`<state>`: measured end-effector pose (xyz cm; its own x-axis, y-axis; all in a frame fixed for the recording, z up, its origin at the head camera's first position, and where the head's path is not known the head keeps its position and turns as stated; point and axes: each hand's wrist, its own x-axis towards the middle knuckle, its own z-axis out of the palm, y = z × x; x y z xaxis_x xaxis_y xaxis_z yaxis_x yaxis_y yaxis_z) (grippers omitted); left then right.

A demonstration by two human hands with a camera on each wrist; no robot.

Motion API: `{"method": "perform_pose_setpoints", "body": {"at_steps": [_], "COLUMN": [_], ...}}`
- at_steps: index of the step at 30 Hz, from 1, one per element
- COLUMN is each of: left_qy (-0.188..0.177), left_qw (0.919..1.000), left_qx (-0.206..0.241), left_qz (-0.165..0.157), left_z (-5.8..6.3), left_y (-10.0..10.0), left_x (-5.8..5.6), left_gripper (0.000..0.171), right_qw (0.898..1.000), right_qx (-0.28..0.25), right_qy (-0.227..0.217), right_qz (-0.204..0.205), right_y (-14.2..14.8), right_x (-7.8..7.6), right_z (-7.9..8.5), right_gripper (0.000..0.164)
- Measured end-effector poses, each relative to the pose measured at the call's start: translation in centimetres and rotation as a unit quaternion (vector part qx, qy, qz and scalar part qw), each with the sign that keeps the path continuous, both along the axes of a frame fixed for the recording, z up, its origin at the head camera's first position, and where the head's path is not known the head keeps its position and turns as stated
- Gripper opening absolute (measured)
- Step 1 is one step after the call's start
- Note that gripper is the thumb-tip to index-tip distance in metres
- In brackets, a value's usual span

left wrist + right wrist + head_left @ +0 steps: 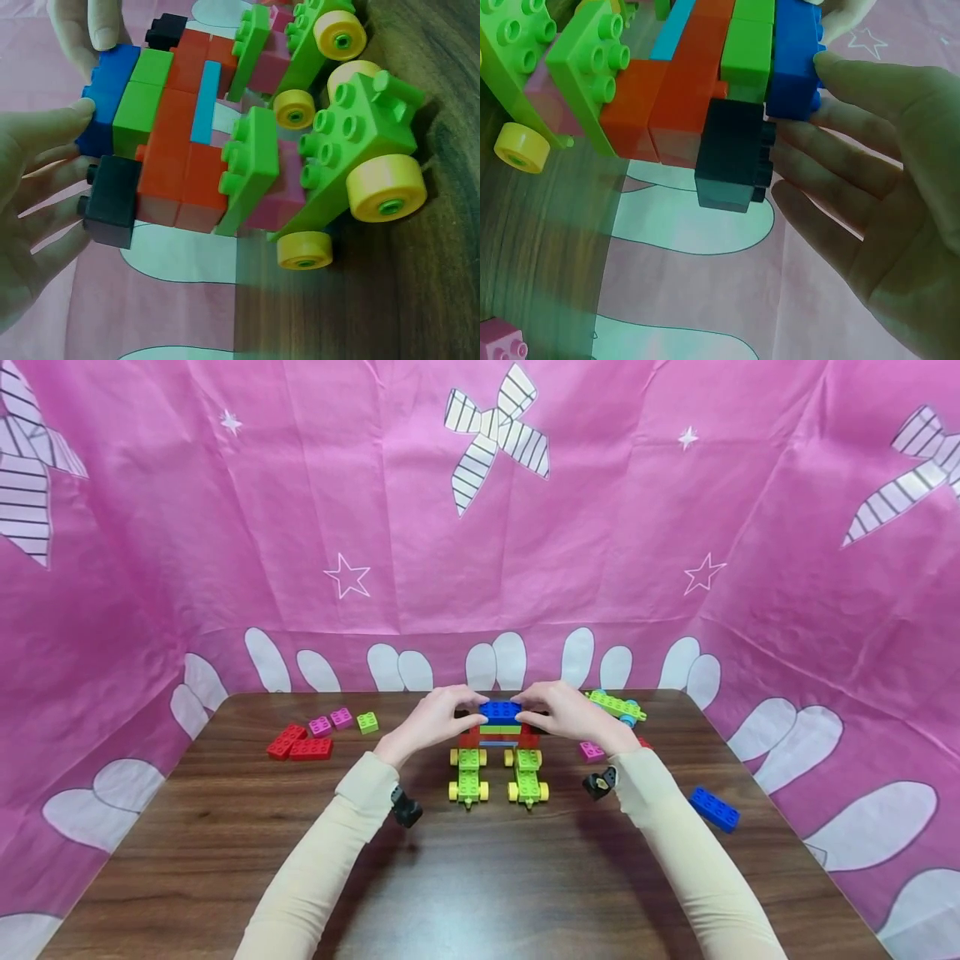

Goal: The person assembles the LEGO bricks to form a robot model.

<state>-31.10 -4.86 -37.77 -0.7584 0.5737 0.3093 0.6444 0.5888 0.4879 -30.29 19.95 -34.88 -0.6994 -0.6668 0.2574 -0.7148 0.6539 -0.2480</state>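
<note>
One end of the blue brick (pixel 501 712) was pinched by the left hand (pixel 435 717). Below in the block model (pixel 166 161), green, red and light-blue layers stood on yellow-wheeled green bases (pixel 468 782) on the table (pixel 195 852); the right hand (pixel 570 714) pinched the brick's other end.

Left fingers (pixel 469 723) and right fingers (pixel 535 722) gripping blue brick (pixel 501 712), 2 green yellow-wheeled bases (pixel 468 782) nearer, pink backdrop (pixel 600 518) behind
</note>
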Motion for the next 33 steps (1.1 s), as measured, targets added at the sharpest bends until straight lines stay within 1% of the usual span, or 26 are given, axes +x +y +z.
{"method": "perform_pose_setpoints", "body": {"at_steps": [5, 8, 15, 23, 28, 33], "left_qy": [-0.019, -0.021, 0.001, 0.033, 0.039, 0.046], "left_qw": [0.9998, 0.9998, 1.0, 0.9994, 0.9992, 0.9989], "left_qx": [-0.009, -0.005, 0.006, -0.006, 0.0, 0.003], "left_qz": [-0.001, 0.0, -0.001, -0.004, 0.004, 0.01], "left_z": [0.4, 0.4, 0.2, 0.2, -0.1, -0.4], "left_y": [-0.1, 0.0, 0.1, 0.3, 0.3, 0.3], "left_x": [0.2, 0.2, 0.2, 0.5, 0.5, 0.5], "left_gripper": [0.034, 0.033, 0.031, 0.029, 0.028, 0.029], "right_qw": [1.0, 1.0, 1.0, 0.999, 0.999, 0.999], "right_qx": [-0.014, -0.024, -0.023, -0.031, -0.03, -0.026], "right_qy": [-0.013, -0.016, 0.013, 0.01, 0.014, 0.039], "right_qz": [0.004, 0.0, -0.005, 0.0, -0.003, -0.006], "right_y": [0.1, 0.1, 0.0, 0.1, 0.1, 0.1], "right_x": [-0.1, -0.2, -0.1, -0.1, -0.1, 0.1], "right_z": [-0.2, -0.3, -0.6, -0.8, -0.9, -1.1], "right_gripper": [0.028, 0.025, 0.025, 0.026, 0.026, 0.027]}}
